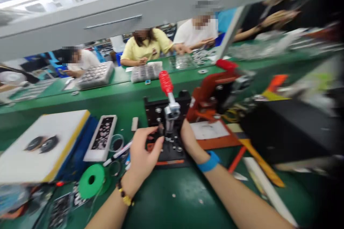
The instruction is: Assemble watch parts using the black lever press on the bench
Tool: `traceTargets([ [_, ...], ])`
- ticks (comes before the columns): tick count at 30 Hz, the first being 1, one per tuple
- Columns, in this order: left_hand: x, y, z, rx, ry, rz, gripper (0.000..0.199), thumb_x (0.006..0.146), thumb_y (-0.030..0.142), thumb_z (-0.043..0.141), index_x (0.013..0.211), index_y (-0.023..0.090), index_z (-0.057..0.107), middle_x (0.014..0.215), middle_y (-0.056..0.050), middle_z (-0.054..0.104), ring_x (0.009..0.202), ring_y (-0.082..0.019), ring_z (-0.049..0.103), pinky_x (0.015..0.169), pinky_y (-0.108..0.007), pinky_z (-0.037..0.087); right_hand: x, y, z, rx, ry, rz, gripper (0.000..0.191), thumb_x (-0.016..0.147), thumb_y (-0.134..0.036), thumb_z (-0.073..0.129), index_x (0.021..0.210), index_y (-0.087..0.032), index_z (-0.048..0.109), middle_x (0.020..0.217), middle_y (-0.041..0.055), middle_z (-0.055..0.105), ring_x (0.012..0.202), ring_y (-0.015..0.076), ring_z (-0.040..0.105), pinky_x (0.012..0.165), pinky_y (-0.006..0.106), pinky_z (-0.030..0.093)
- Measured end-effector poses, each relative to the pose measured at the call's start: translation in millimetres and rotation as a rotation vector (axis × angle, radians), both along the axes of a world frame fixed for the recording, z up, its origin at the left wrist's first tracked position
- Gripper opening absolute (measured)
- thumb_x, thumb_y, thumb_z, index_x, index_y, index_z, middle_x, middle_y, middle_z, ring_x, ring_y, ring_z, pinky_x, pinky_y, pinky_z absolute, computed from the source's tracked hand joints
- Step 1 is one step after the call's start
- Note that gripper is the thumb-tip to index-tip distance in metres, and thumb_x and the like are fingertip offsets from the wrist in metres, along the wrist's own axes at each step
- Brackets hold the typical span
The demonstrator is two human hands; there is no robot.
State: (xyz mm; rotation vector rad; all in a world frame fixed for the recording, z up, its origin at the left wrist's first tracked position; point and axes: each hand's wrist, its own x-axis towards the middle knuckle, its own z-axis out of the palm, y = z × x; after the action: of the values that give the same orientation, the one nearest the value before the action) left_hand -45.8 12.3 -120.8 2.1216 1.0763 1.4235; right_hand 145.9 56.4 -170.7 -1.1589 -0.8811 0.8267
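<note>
A black clamping fixture (pixel 172 150) stands on the green bench in front of me, with a toggle clamp (pixel 172 111) whose red handle (pixel 166 82) points up. My left hand (pixel 143 150) is at the fixture's left side, thumb and index finger apart, their tips near a small dark part (pixel 160 128) by the clamp. I see no clear grip on it. My right hand (pixel 188 137) reaches along the fixture's right side; its fingers are hidden behind the fixture. A blue band is on the right wrist, a beaded bracelet on the left.
An orange-brown press tool (pixel 208 96) with a red handle stands right of the fixture. Leftward are a white tray of small parts (pixel 103 139), a green spool (pixel 91 181), pens (pixel 118 153) and a white foam block (pixel 64 125). A black box (pixel 290 132) lies right. Several co-workers sit opposite.
</note>
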Motion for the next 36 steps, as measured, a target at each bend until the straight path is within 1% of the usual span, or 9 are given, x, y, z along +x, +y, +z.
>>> traceTargets([
  [5,-2,3,-6.7,0.018,-0.003,0.056,0.023,0.098,0.029,0.071,0.119,0.022,0.069,0.107,-0.005,0.072,0.085,-0.019,0.069,0.081,-0.032,0.058,-4,2,-7.1,-0.021,-0.045,0.0,0.054,0.084,-0.073,0.054,0.085,-0.022,0.069,0.092,0.0059,0.076,0.098,0.026,0.065,0.102,0.039,0.051],
  [9,-3,3,-6.2,0.084,0.054,0.034,0.025,0.1,0.03,0.068,0.124,0.024,0.069,0.109,-0.005,0.074,0.092,-0.021,0.07,0.083,-0.034,0.059,-4,3,-12.8,-0.012,-0.049,0.022,0.048,0.088,-0.067,0.052,0.084,-0.022,0.068,0.087,0.0037,0.074,0.093,0.0246,0.064,0.097,0.038,0.051],
  [12,-4,3,-8.3,0.123,0.049,0.072,0.024,0.101,0.032,0.067,0.123,0.023,0.069,0.108,-0.005,0.073,0.092,-0.021,0.069,0.085,-0.034,0.058,-3,5,-15.3,-0.002,-0.059,0.024,0.047,0.088,-0.065,0.051,0.081,-0.021,0.067,0.083,0.0036,0.072,0.086,0.0237,0.062,0.093,0.038,0.051],
  [15,-6,5,-12.5,0.093,0.052,0.105,0.024,0.1,0.038,0.069,0.12,0.023,0.068,0.106,-0.004,0.072,0.088,-0.019,0.069,0.084,-0.034,0.058,-4,4,-15.5,0.006,-0.059,0.018,0.045,0.09,-0.061,0.048,0.078,-0.022,0.064,0.08,0.0034,0.07,0.083,0.0227,0.06,0.09,0.037,0.051],
  [19,-8,9,-16.7,0.052,0.073,0.07,0.026,0.099,0.042,0.07,0.118,0.025,0.069,0.104,-0.002,0.073,0.088,-0.02,0.07,0.083,-0.034,0.058,-5,3,-14.6,0.024,-0.059,0.037,0.04,0.091,-0.057,0.049,0.08,-0.022,0.065,0.082,0.0031,0.071,0.087,0.0233,0.061,0.085,0.035,0.051],
  [25,-6,10,-16.8,0.047,0.069,0.057,0.024,0.099,0.043,0.069,0.116,0.026,0.069,0.103,-0.001,0.073,0.092,-0.02,0.07,0.083,-0.033,0.058,-5,6,-18.9,0.031,-0.066,0.046,0.044,0.093,-0.06,0.05,0.082,-0.021,0.067,0.082,0.0025,0.071,0.083,0.0226,0.06,0.088,0.036,0.05],
  [29,-7,9,-17.3,0.062,0.08,0.061,0.024,0.1,0.045,0.068,0.114,0.026,0.07,0.104,-0.001,0.073,0.094,-0.021,0.07,0.085,-0.034,0.058,-6,7,-22.0,0.038,-0.057,0.053,0.044,0.097,-0.058,0.046,0.083,-0.022,0.066,0.083,0.0023,0.071,0.086,0.0227,0.061,0.087,0.035,0.05],
  [33,-7,9,-17.6,0.089,0.065,0.067,0.025,0.099,0.045,0.068,0.115,0.025,0.069,0.107,-0.002,0.073,0.096,-0.022,0.071,0.085,-0.035,0.058,-6,6,-22.0,0.044,-0.069,0.043,0.041,0.096,-0.056,0.046,0.081,-0.022,0.064,0.08,0.0021,0.069,0.084,0.0224,0.06,0.089,0.036,0.05],
  [36,-7,8,-15.5,0.091,0.06,0.067,0.025,0.099,0.041,0.068,0.119,0.025,0.068,0.109,-0.002,0.072,0.093,-0.021,0.07,0.086,-0.035,0.058,-5,7,-20.1,0.044,-0.08,0.027,0.042,0.093,-0.058,0.046,0.08,-0.023,0.064,0.08,0.0028,0.069,0.086,0.0234,0.06,0.09,0.037,0.05],
])
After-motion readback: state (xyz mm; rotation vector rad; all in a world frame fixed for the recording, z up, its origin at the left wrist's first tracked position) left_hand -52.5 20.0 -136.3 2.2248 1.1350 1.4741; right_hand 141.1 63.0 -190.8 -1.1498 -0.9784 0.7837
